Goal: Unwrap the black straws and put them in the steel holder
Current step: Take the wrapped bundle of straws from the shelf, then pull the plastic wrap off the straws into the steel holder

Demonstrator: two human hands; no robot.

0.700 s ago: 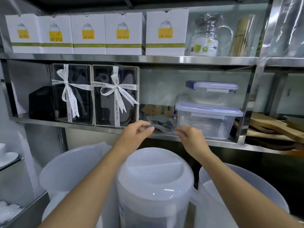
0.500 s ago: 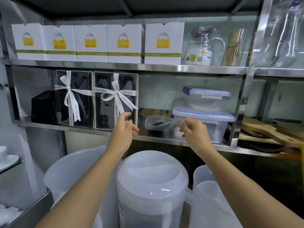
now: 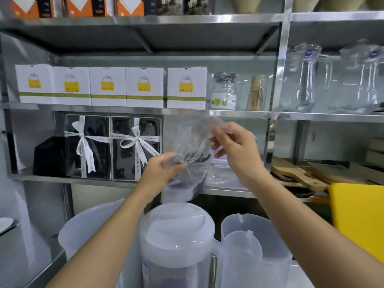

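A clear plastic bag (image 3: 188, 142) with black straws (image 3: 195, 161) in its lower part hangs in front of the middle shelf. My left hand (image 3: 162, 173) grips the bag low down, around the straws. My right hand (image 3: 234, 148) pinches the bag's upper edge, a little higher and to the right. The bag is blurred, so how the straws lie inside is hard to tell. No steel holder shows in this view.
White lidded plastic pitchers (image 3: 176, 242) stand just below my hands. The steel shelf (image 3: 124, 183) carries ribboned gift boxes (image 3: 135, 148), clear lidded containers and wooden boards (image 3: 301, 175). White boxes (image 3: 145, 88) and glass jugs (image 3: 299, 80) fill the shelf above. A yellow board (image 3: 357, 221) is at right.
Both hands have lifted the bag of straws off the shelf and up in front of it. My left hand went from free to gripping the bag. The camera tilted upward.
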